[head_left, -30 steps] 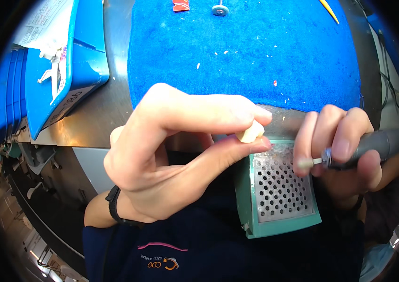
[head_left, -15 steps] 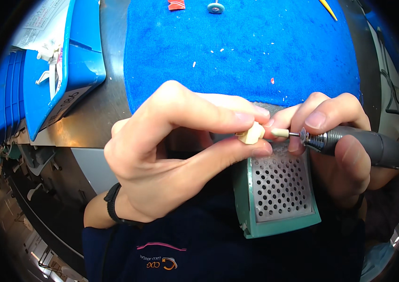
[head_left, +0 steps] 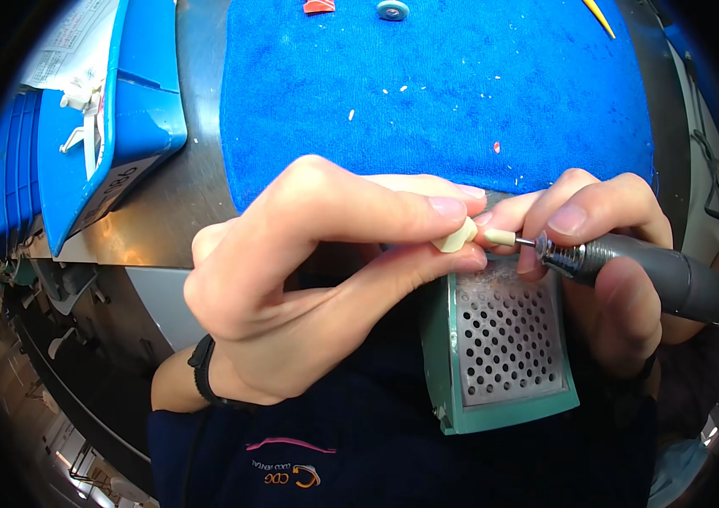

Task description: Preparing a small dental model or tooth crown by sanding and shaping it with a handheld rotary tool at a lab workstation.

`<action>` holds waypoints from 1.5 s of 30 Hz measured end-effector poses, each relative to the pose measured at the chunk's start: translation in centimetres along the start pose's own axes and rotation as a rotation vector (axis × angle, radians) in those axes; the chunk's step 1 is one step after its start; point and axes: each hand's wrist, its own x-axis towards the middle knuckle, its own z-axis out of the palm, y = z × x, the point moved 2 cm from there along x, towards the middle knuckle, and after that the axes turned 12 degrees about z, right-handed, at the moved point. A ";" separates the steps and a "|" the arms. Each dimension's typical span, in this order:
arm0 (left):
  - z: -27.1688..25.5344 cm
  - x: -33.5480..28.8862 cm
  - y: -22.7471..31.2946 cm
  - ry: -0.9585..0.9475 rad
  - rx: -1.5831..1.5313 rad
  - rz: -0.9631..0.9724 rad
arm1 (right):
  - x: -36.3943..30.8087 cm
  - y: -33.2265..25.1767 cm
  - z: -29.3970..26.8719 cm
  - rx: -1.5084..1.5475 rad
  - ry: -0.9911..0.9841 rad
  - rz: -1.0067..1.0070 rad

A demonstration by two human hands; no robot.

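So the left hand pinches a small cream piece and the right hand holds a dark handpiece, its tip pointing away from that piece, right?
Not quite: the head view shows the tip pointing toward the cream piece, not away. The left hand does pinch it, and the right hand holds the dark handpiece.

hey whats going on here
A person's left hand pinches a small cream piece. The right hand holds a dark handpiece, its pale tip close to the piece; whether they touch is unclear. A green-framed perforated plate lies nearer the body, a blue towel beyond the hands.
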 end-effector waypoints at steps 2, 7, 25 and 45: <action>0.0 0.1 0.0 -0.022 0.006 -0.018 | -0.1 -0.2 0.1 -0.034 0.021 0.037; 0.0 0.3 0.7 -0.052 0.056 -0.165 | -0.2 0.0 0.2 0.011 0.045 0.037; 0.0 0.2 0.0 -0.092 -0.038 -0.067 | 0.0 0.0 -0.3 -0.088 0.033 0.028; 0.4 0.1 0.0 -0.072 -0.044 -0.060 | -0.1 -0.1 0.0 -0.062 0.053 0.064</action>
